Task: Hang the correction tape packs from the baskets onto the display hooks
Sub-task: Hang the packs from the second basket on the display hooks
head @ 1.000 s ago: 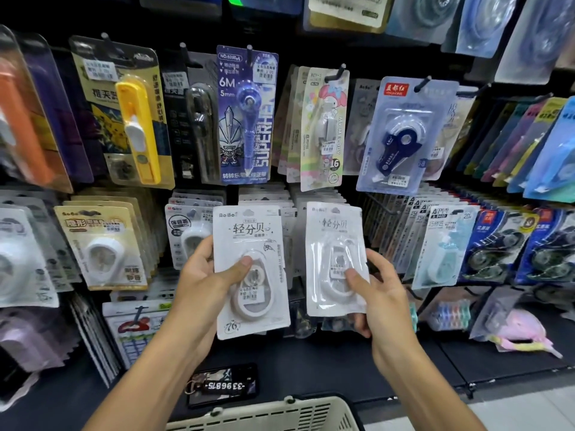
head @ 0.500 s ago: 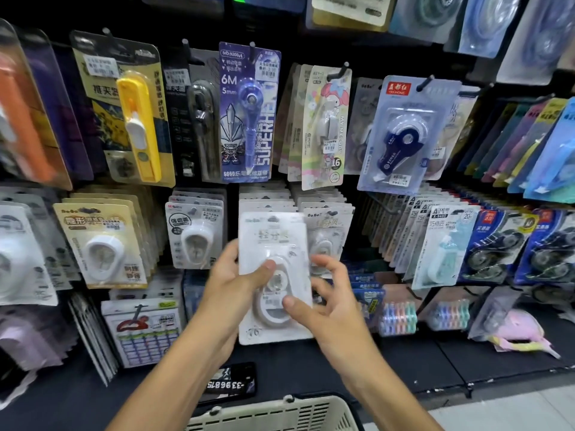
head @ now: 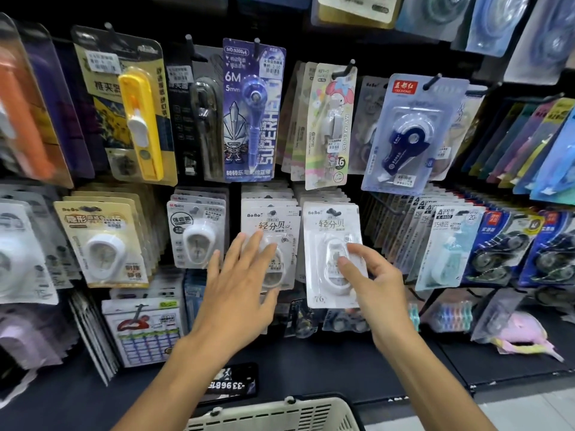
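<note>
A white correction tape pack marked "76" sits at the front of a hook row in the middle of the display. My right hand pinches its blister with thumb and fingers. Just left of it, another white pack of the same kind hangs at the front of the neighbouring row. My left hand is spread flat in front of that pack's lower half, fingers straight, holding nothing. The rim of a cream basket shows at the bottom edge; its contents are out of sight.
Rows of other carded stationery hang all around: a yellow tool pack, a purple 6M pack, a blue tape pack. A dark shelf runs below, with a black tag and a pink item on it.
The "76" pack passed from my left hand to my right and moved right onto the hook row. My left hand let go and opened over the neighbouring row's front pack.
</note>
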